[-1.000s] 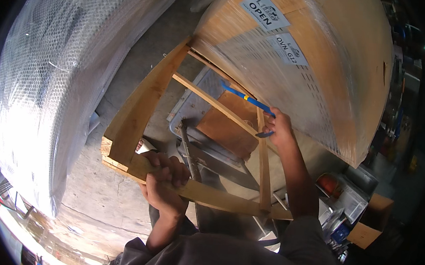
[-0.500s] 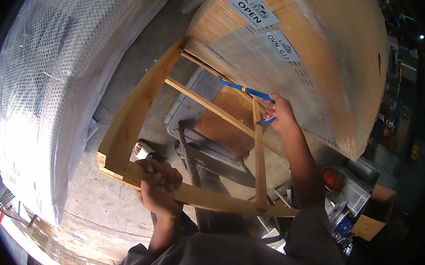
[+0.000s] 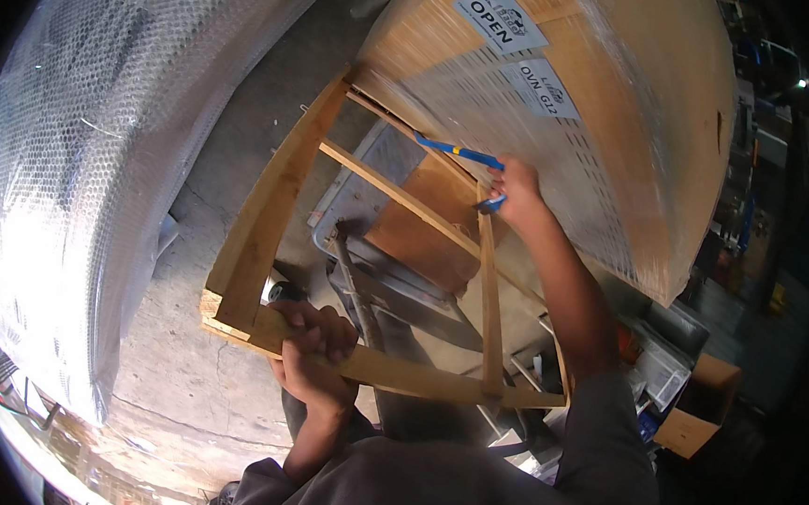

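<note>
A wooden slat frame stands before me, its near rail running across my body. My left hand is closed around that rail near its left corner. In my right hand is a blue pry bar with a yellow band. Its long arm reaches left to the frame's far rail, and a bent blue end shows below my fingers, close to the upright slat. Whether the tip touches the wood I cannot tell.
A large wrapped wooden crate with labels stands just beyond the frame. Bubble-wrapped goods fill the left. Under the frame are a grey trolley and a brown board. An open cardboard box sits at right.
My right hand and the pry bar have shifted slightly left and up in view. The frame's left corner sits a little further right. My left hand keeps its grip on the rail.
</note>
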Motion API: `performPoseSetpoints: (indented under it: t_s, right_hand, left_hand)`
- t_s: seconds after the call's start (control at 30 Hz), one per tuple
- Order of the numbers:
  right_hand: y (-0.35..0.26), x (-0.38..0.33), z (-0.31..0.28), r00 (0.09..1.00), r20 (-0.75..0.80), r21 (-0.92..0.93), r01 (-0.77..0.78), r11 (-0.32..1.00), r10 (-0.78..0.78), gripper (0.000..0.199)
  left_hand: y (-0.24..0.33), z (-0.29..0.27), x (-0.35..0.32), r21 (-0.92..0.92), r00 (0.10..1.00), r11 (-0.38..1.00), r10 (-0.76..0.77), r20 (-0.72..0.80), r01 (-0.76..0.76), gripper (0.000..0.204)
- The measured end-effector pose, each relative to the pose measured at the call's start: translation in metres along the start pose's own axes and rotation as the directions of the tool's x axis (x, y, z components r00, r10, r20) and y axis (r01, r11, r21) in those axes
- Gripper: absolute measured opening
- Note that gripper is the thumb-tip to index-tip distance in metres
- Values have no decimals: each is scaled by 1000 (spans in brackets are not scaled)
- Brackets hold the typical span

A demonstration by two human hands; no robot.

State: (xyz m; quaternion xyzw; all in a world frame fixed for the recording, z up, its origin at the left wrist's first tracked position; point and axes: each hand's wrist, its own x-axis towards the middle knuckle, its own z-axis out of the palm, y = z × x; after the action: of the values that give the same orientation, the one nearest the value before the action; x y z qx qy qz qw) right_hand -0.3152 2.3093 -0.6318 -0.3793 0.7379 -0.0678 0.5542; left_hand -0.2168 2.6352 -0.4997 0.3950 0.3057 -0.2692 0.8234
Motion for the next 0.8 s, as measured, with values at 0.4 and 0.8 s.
performPoseSetpoints:
  t_s: [0.4,0.8]
  right_hand:
    - [45,24,-56,975,78,-372,220,902,-206,16]
    - [9,-3,5,993,108,-13,46,999,-44,28]
  left_hand:
    - [-4,-36,-2,8,988,1000,-11,-155,13,17]
    - [-4,-34,2,-44,995,998,38,87,-34,13]
